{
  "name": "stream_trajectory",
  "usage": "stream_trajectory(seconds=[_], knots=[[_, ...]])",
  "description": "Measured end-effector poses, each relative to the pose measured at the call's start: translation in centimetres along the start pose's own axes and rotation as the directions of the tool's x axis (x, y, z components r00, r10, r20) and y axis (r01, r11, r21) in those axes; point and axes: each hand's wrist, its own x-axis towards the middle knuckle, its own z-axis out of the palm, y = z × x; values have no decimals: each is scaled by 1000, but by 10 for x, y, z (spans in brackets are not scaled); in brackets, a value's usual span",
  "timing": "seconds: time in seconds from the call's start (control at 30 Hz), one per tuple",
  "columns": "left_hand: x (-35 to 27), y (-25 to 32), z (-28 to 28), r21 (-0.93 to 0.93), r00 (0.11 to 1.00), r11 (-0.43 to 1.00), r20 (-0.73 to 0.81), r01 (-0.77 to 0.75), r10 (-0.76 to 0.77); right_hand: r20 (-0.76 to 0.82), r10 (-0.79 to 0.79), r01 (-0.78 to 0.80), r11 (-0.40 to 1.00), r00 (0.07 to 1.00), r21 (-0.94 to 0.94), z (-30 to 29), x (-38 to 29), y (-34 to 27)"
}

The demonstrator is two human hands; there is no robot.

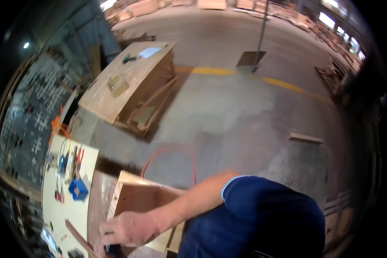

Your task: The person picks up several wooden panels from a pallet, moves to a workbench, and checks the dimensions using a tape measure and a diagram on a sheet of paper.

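Observation:
My right hand (127,230) reaches to the lower left, its fingers bent around a black object (113,250), perhaps a tool's handle, that is mostly hidden and cut off by the picture's edge. Under the hand and forearm lies an open wooden box or cabinet carcass (138,196) with pale edges. It rests by a worn wooden bench top (101,196). A curved brown wood strip or handle (79,237) lies just left of the hand. My left hand is out of view.
A pale bench (90,167) at left holds a blue bin (78,190), red-handled pliers (80,155) and cords. Behind stands a plywood table (132,77) with a drill (129,58). A red hose (151,159), a wooden block (305,138) and a post (261,35) stand or lie on the floor.

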Motion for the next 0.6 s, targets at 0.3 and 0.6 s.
stream_trajectory(seconds=[0.3,0.6], knots=[[0,-5,-34,911,1000,412,10,-19,26,61,479,-483,868,876,114,-62,-58,-5],[-3,-205,-131,-46,813,998,-582,-51,15,-71,992,-789,125,103,602,-115,-214,25]])
